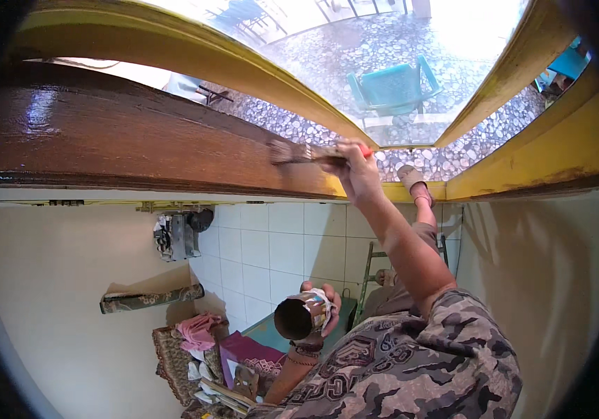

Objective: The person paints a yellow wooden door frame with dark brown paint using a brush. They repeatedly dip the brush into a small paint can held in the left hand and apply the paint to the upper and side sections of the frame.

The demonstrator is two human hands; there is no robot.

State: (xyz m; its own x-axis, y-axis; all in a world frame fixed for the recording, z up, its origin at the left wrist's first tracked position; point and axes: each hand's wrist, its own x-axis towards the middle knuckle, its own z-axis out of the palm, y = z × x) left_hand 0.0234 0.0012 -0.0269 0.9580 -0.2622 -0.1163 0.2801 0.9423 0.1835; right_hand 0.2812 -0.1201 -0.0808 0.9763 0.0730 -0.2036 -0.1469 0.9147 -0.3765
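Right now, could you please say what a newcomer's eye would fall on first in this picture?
Likely the glossy dark-brown wood across the upper left, with the right hand holding a paintbrush against its right part. Below centre, the left hand holds a dark-mouthed can, and a turquoise chair stands out at the top.

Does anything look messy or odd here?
Yes. Smears streak the outside of the can in the left hand. Dark patches break the colour of the yellow frame at right. A pink cloth lies bunched, untidily, on a cluttered heap at lower left.
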